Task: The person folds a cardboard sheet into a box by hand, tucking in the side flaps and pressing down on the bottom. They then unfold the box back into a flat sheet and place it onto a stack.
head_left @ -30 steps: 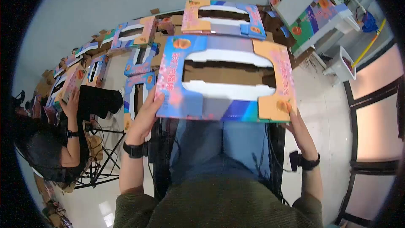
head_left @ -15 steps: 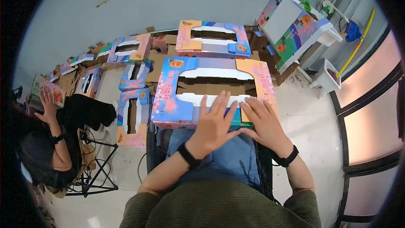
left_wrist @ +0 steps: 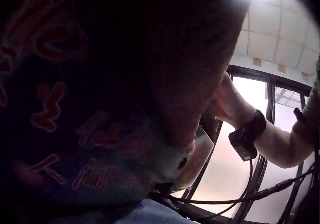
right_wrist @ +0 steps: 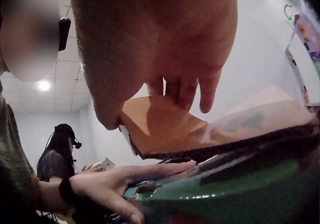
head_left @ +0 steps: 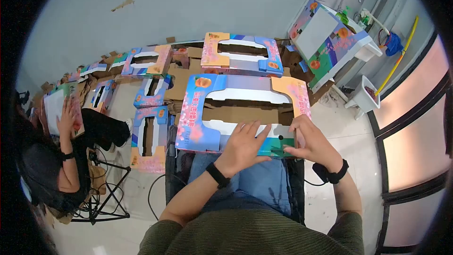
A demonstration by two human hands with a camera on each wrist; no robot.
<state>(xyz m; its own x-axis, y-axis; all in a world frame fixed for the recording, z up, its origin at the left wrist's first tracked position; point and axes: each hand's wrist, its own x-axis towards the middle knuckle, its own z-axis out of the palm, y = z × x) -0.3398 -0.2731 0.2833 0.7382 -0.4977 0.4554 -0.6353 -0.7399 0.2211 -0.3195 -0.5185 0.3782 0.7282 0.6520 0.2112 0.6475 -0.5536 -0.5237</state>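
Note:
A printed peach carton [head_left: 198, 127] with a large window in its top lies over the wearer's lap. My left hand [head_left: 240, 146] rests on the white strip and near edge of the carton, fingers stretched out. At the near right corner my right hand [head_left: 315, 145] pinches an orange corner flap [right_wrist: 160, 126], its thumb at the flap's edge and its fingers on the other side. The flap is tilted up off the green panel [head_left: 276, 147], baring a small round hole. In the left wrist view the carton's dark printed side fills most of the picture.
Another carton [head_left: 241, 60] sits just beyond, with several more along the wall and to the left. A seated person [head_left: 52, 160] on the left handles a carton with a white panel [head_left: 54, 111]. A white sink [head_left: 368, 49] and a white tub [head_left: 364, 97] are at right.
Both hands have left the carton's sides for its near edge. The carton now lies lower; my right hand has shifted to the right corner and raised the orange flap.

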